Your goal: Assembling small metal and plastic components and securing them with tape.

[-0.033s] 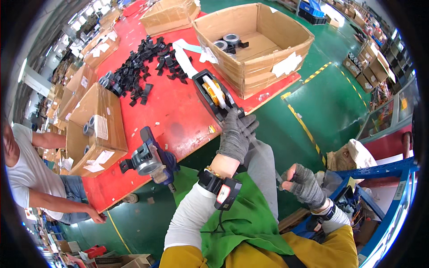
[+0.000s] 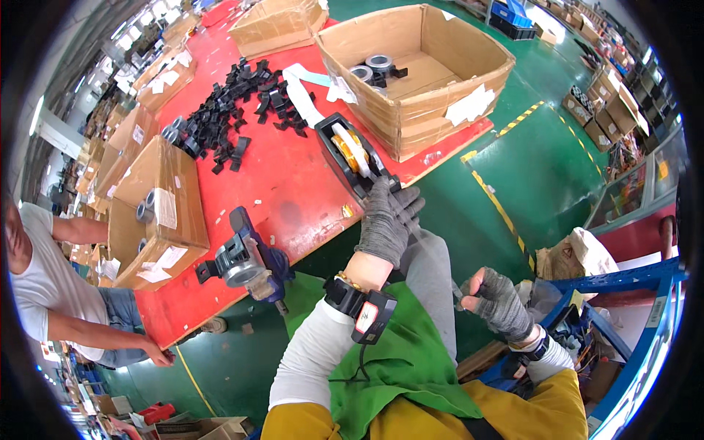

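My left hand (image 2: 385, 224), in a grey knit glove with bare fingertips, lies over the near end of a black tape dispenser (image 2: 328, 147). Its fingers are stretched out. The dispenser holds a tape roll (image 2: 352, 152) with a yellow-orange core and sits at the edge of the red table (image 2: 282, 209). From beneath that hand a strip of clear tape (image 2: 438, 255) runs taut to the lower right. My right hand (image 2: 501, 304), gloved likewise, pinches its far end. A blue bench clamp (image 2: 275, 268) at the table edge carries a round grey metal part (image 2: 242, 268) with a black piece.
A large cardboard box (image 2: 400, 117) behind the dispenser contains several metal rings. Black curved clips (image 2: 235, 110) lie heaped on the table. Another box (image 2: 172, 198) stands at left, beside a co-worker (image 2: 73, 293). A blue rack (image 2: 623, 286) stands close to my right arm.
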The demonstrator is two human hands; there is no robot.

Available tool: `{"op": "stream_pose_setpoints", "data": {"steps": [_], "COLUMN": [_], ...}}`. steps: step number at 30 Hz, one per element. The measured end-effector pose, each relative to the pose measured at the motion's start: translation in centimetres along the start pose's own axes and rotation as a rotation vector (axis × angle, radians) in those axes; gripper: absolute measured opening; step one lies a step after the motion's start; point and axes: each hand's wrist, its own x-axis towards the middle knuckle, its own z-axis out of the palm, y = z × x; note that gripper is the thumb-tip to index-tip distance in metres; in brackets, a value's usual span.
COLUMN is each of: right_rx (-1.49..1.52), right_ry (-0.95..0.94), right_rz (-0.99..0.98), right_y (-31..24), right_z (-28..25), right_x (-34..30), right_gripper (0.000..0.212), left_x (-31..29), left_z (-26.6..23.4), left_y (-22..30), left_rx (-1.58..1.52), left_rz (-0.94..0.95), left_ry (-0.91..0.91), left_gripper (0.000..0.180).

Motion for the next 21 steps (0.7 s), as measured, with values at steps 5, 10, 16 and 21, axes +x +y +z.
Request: {"op": "stream_pose_setpoints", "data": {"steps": [5, 10, 16, 21], "right_rx": [-0.04, -0.06, -0.131, -0.28], "right_ry": [0.067, 0.071, 0.132, 0.104], "right_rz": [-0.018, -0.012, -0.033, -0.026], "right_y": [1.5, 2.0, 3.1, 3.5], "right_z": [-0.5, -0.1, 0.5, 1.3], "right_x": [0.7, 1.1, 1.1, 0.1], "right_gripper": [0.02, 0.02, 0.019, 0.02], "left_x": [-1.5, -1.5, 0.0, -1.0], "left_z": [-0.8, -1.3, -1.4, -2.7], "left_y": [-0.1, -1.0, -2.0, -4.8], "left_rx": [-0.02, -0.115, -0.16, -0.022], "left_rz": [-0.058, 0.093, -0.1, -0.018], "left_ry": [-0.005, -0.007, 0.013, -0.124], "left_gripper": [0.07, 0.043, 0.03, 0.025]}}
